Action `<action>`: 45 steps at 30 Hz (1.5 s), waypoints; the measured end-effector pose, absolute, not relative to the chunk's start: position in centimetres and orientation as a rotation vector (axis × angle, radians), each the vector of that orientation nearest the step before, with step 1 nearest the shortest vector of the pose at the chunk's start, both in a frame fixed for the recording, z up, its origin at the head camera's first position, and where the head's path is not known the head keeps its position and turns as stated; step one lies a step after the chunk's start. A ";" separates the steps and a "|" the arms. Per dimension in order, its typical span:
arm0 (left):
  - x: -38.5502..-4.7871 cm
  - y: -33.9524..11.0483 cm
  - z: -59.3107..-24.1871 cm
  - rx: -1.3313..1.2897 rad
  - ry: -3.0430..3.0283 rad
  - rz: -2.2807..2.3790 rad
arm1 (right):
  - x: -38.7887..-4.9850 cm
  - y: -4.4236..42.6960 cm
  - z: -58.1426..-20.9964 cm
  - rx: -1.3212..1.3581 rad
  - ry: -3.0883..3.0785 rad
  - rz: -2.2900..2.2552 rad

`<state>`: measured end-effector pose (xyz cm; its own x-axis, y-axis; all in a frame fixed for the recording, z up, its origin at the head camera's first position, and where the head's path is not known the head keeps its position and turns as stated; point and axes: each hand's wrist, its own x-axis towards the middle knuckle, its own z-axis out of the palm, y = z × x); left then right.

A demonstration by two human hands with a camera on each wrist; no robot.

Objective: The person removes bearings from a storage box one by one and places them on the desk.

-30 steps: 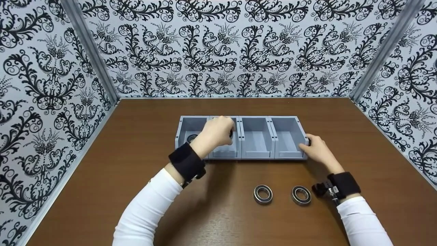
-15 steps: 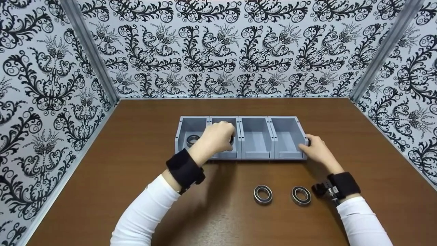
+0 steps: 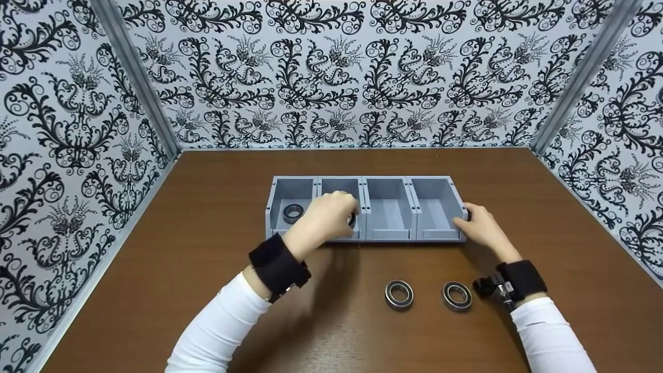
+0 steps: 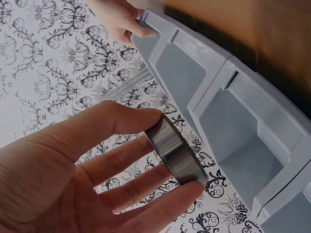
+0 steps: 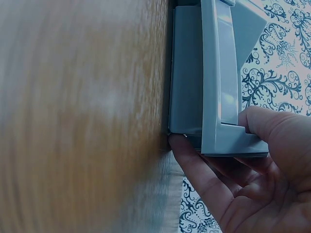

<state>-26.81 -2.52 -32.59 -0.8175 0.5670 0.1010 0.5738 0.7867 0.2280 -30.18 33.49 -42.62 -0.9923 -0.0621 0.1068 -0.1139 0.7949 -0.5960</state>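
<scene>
A grey bin row (image 3: 391,234) with side-by-side compartments stands on the table. My left hand (image 3: 326,217) is over the second compartment from the left. Between thumb and fingertips it pinches a ball bearing (image 4: 177,151), its shiny outer rim facing the left wrist camera; in the head view the hand hides most of it. Another bearing (image 3: 286,214) lies flat in the leftmost compartment. At the bin row's right end, my right hand (image 3: 484,228) grips the side wall, thumb inside and fingers outside; the right wrist view shows one finger (image 5: 201,177) at the bottom edge.
Two more bearings lie on the brown table in front of the bins, a left one (image 3: 399,306) and a right one (image 3: 457,308). Patterned wall panels (image 3: 342,77) close off the back and both sides.
My left hand has come slightly down and nearer with its bearing, uncovering more of the bearing in the leftmost compartment. The right hand and bin row stay put.
</scene>
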 end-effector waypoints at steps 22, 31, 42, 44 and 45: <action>-25.4 -2.8 -33.1 -1.014 -2.972 -0.430 | -30.3 33.6 -42.8 0.143 -2.893 0.974; -24.7 -3.1 -33.5 -1.042 -2.947 -0.373 | -30.3 33.7 -42.8 0.143 -2.901 0.993; -24.1 -3.4 -34.1 -1.066 -2.948 -0.432 | -30.2 33.7 -42.9 0.123 -2.911 0.996; -23.9 -3.5 -34.1 -1.072 -2.942 -0.441 | -30.2 33.6 -42.8 0.122 -2.911 0.996; -23.8 -3.5 -34.2 -1.072 -2.940 -0.441 | -30.1 33.6 -42.8 0.123 -2.911 0.995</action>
